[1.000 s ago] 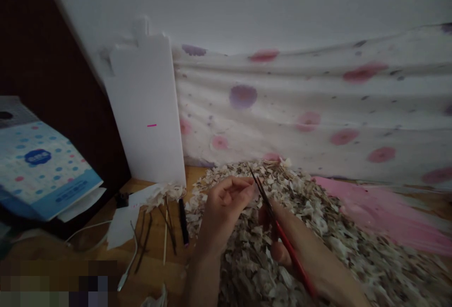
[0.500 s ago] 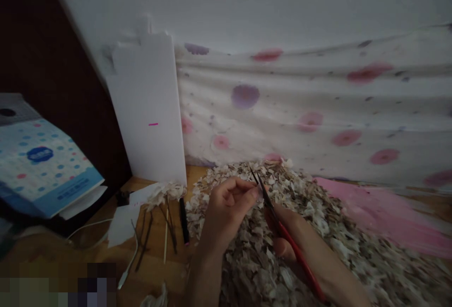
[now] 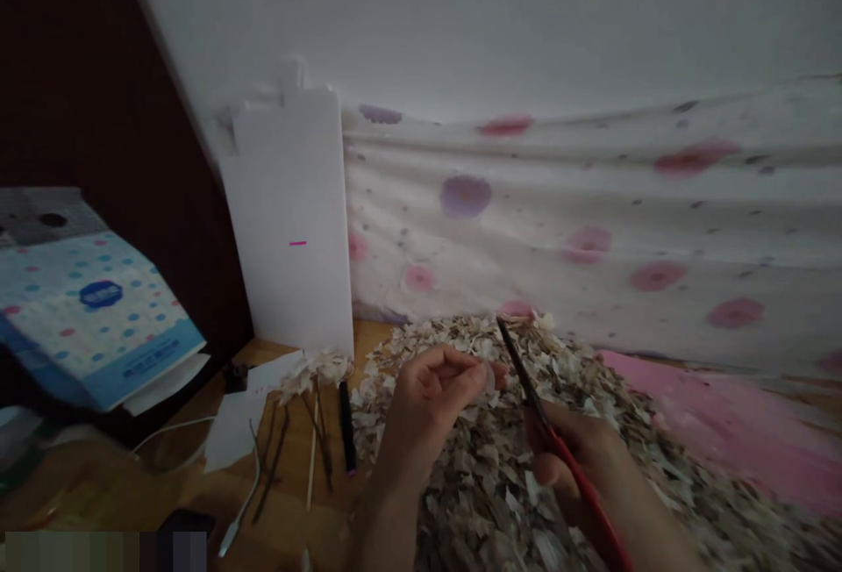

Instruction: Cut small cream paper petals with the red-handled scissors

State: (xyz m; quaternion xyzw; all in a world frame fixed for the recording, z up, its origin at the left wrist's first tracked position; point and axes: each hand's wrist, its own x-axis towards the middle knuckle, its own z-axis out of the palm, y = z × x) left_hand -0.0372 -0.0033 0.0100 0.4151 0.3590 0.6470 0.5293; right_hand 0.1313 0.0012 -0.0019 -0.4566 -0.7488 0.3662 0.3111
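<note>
My left hand is closed in a pinch on a small, pale, thin flake, which resembles a dried petal. My right hand grips scissors with red handles and dark blades. The blades look closed and point up and away, just right of the left fingertips and apart from the flake. Beneath both hands spreads a large heap of dry, whitish-brown flakes. The exact edge of the held flake is blurred.
Left of the heap lie a black marker, thin dark twigs, a bunch of pale flakes, white paper and a white cable. Behind stand a white board and flowered cloth. Pink sheeting lies right; a dotted package stands left.
The scissors' blades have gone from spread to closed, and my right hand has drawn away rightward from the left fingertips. My left hand keeps its pinch. The whole view has shifted slightly.
</note>
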